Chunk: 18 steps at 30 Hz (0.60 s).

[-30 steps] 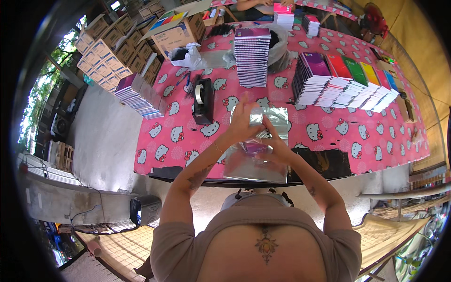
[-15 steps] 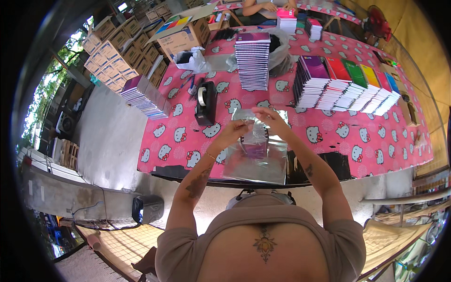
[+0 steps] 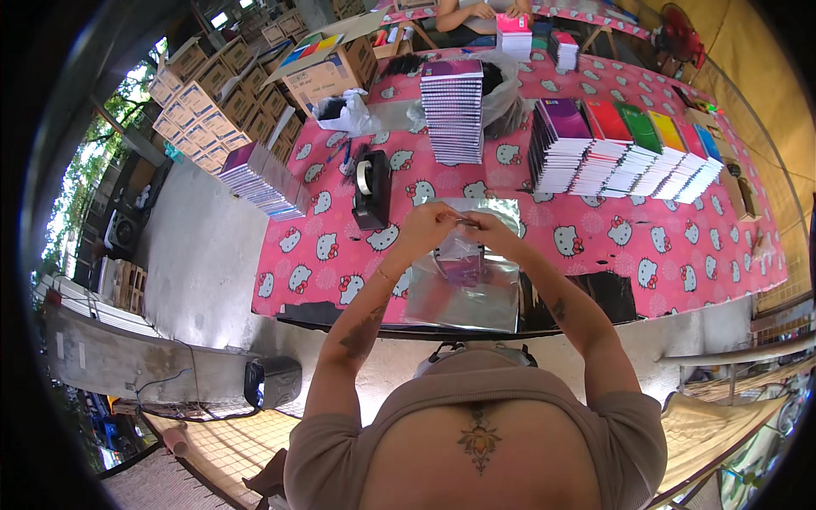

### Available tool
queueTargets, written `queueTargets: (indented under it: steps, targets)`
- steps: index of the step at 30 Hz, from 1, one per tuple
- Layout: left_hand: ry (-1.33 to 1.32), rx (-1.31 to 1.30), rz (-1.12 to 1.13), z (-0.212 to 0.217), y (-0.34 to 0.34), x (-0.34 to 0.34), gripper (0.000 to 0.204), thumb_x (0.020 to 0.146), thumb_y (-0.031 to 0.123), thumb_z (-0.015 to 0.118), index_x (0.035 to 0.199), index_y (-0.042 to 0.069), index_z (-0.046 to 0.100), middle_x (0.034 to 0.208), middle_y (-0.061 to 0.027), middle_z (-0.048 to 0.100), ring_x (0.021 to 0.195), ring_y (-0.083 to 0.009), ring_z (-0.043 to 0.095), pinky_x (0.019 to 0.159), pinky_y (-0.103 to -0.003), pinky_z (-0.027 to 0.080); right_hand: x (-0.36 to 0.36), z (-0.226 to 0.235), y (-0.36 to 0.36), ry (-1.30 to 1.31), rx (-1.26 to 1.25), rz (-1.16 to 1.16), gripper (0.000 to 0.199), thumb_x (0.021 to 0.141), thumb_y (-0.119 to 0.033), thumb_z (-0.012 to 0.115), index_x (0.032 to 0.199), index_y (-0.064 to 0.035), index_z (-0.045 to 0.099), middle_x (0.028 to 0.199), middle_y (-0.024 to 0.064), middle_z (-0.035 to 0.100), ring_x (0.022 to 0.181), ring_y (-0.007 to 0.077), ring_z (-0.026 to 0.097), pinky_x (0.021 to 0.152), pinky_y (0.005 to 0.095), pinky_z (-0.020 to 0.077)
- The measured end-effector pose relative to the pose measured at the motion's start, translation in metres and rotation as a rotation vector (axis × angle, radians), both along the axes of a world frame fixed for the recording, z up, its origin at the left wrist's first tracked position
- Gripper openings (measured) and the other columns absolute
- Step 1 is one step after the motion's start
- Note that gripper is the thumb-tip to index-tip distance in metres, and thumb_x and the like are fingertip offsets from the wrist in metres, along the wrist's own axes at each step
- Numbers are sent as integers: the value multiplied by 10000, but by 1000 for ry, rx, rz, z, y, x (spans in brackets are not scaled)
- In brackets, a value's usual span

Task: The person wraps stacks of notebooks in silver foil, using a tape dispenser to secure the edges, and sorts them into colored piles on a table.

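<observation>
In front of me lies a clear plastic bag [image 3: 489, 302] with a purple spiral notebook [image 3: 463, 270] inside or beneath it; the shine makes it hard to tell which. My left hand [image 3: 429, 228] is closed, its fingertips pinching the bag's far end. My right hand [image 3: 495, 235] pinches that same end close beside it, the fingertips almost meeting. Whether they also hold something small is hidden. A black tape dispenser [image 3: 374, 191] stands left of my hands. Beyond them rises a tall stack of purple spiral notebooks [image 3: 451, 115].
Colored notebook stacks [image 3: 608, 153] stand at right, and another purple stack [image 3: 263, 183] at the left edge of the pink-covered table [image 3: 586, 280]. Cardboard boxes [image 3: 204, 106] are piled at far left. Across the table, a person's hands [image 3: 497, 12] touch pink notebooks [image 3: 513, 38].
My hands have drawn together at the bag's far end. My right hand has lowered slightly from raised, spread fingers into a pinch. The notebook and bag lie about where they were.
</observation>
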<state>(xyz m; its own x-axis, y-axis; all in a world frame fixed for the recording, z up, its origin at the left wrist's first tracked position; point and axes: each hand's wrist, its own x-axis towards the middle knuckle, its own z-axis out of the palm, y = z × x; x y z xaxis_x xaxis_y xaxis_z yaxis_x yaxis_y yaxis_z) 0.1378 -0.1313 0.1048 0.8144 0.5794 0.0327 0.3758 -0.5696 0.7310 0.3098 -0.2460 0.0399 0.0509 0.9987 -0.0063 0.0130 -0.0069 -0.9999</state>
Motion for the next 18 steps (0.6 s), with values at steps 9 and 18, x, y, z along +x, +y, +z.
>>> queueTargets:
  steps: [9, 18]
  targets:
    - [-525, 266, 88, 18, -18, 7, 334, 807, -56, 683, 1129, -3, 615, 1020, -158, 661, 869, -247, 713, 785, -354, 549, 0, -3, -3, 21, -14, -32, 471, 956, -284, 676, 1317, 9, 595, 1142, 69, 676, 1052, 128, 608, 898, 276, 484]
    - [-231, -616, -166, -41, 16, -24, 421, 932, 75, 640, 1334, -13, 554, 1214, -65, 638, 1091, -128, 593, 932, -296, 482, -4, 34, 19, -237, 196, -128, 396, 910, -224, 720, 1253, -41, 642, 1108, 88, 711, 979, 173, 681, 865, 315, 523]
